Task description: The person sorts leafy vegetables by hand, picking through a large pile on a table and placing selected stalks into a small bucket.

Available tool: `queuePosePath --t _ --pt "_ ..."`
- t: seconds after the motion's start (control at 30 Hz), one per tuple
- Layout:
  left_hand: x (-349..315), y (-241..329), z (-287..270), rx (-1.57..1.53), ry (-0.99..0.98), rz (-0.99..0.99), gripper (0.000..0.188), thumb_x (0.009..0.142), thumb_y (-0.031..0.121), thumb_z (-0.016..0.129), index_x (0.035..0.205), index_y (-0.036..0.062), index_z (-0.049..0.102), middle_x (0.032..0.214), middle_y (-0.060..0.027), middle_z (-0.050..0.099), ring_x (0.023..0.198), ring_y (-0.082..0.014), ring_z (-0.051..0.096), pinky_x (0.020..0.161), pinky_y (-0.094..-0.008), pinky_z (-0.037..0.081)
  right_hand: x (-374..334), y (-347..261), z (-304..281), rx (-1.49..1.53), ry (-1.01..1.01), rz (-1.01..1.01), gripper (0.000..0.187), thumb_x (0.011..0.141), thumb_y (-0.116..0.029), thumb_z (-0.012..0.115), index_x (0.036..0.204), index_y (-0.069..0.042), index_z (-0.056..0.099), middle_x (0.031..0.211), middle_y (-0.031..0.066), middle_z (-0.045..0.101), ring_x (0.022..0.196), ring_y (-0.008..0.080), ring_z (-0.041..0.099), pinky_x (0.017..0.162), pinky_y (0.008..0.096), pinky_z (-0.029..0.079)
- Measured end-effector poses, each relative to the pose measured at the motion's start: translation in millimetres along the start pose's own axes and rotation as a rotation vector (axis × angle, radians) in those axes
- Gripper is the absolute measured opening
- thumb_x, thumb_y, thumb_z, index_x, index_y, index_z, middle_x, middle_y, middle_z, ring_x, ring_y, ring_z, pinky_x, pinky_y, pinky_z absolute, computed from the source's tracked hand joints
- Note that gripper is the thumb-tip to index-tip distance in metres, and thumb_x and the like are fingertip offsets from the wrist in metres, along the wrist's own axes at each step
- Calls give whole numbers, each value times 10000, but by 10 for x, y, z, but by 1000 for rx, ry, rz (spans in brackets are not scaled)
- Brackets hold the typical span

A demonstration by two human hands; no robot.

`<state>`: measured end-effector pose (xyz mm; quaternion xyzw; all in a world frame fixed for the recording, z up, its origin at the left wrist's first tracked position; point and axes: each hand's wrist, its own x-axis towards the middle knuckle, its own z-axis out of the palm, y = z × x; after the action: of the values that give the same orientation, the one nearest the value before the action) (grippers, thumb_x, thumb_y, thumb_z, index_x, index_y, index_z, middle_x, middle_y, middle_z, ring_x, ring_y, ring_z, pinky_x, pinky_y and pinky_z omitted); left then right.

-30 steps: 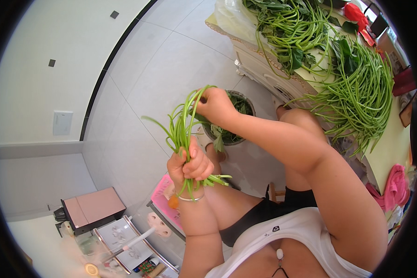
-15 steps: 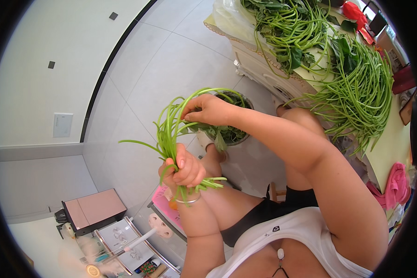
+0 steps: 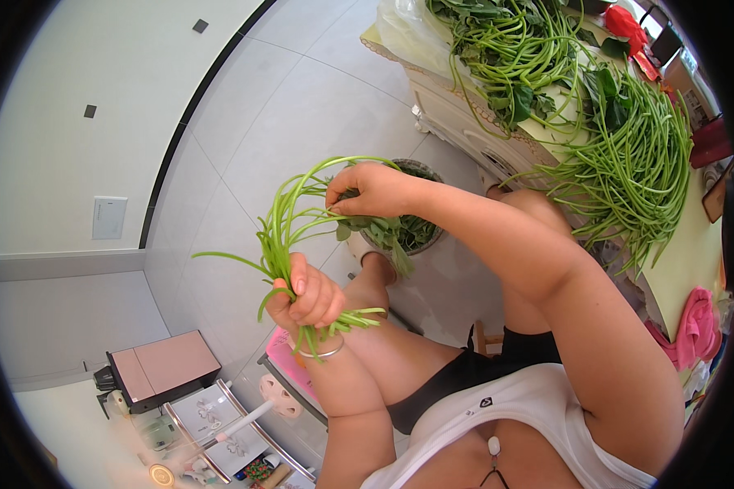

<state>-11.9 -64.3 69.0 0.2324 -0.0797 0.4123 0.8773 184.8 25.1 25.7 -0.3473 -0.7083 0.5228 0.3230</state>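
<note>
Green stem bunch [image 3: 281, 236] clamped in closed left hand [image 3: 306, 297] grip, right hand [image 3: 373, 189] pinching its bent tops above bucket [image 3: 432, 236] of leaves.

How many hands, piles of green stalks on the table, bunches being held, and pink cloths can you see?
Hands: 2, the left hand and the right hand
Piles of green stalks on the table: 2, the leafy pile and the bare-stalk pile
Held bunch: 1
Pink cloth: 1
Total: 6
</note>
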Motion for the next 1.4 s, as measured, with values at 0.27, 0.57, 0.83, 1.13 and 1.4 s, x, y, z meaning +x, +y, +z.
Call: queuePosePath --t 0.27,0.57,0.83,1.13,1.4 --pt "-75 56 -13 35 68 27 222 1003 218 480 975 -3 479 536 40 446 366 -49 366 436 -251 381 -50 -28 -80 -183 155 -230 167 770 -157 662 904 -58 647 954 117 636 886 282 611 764 393 481" --pt "-82 81 -48 108 113 24 222 1009 207 459 995 -15 470 600 25 451 405 -40 392 463 -243 387 -110 -74 -162 -294 318 -201 149 832 -133 579 932 -36 634 828 146 649 755 328 602 683 397 482" --pt "-34 -44 -11 12 155 -72 220 1008 205 457 997 -14 462 596 34 451 403 -35 395 463 -243 393 -17 -14 -157 -293 476 154 171 802 -198 575 744 -44 621 735 148 635 732 371 605 666 465 483" --pt "6 -186 5 5 314 -127 234 1023 222 422 987 -7 452 568 53 440 390 -30 386 447 -245 397 108 373 -64 -465 590 343 182 783 -203 561 774 -43 648 820 166 655 797 355 626 695 469 491" --pt "-99 44 101 3 88 16 237 1017 221 443 1000 -15 465 569 43 452 366 -32 364 399 -235 367 115 769 -390 -410 350 573 248 826 -212 539 946 -51 684 974 172 669 931 362 624 822 452 495"
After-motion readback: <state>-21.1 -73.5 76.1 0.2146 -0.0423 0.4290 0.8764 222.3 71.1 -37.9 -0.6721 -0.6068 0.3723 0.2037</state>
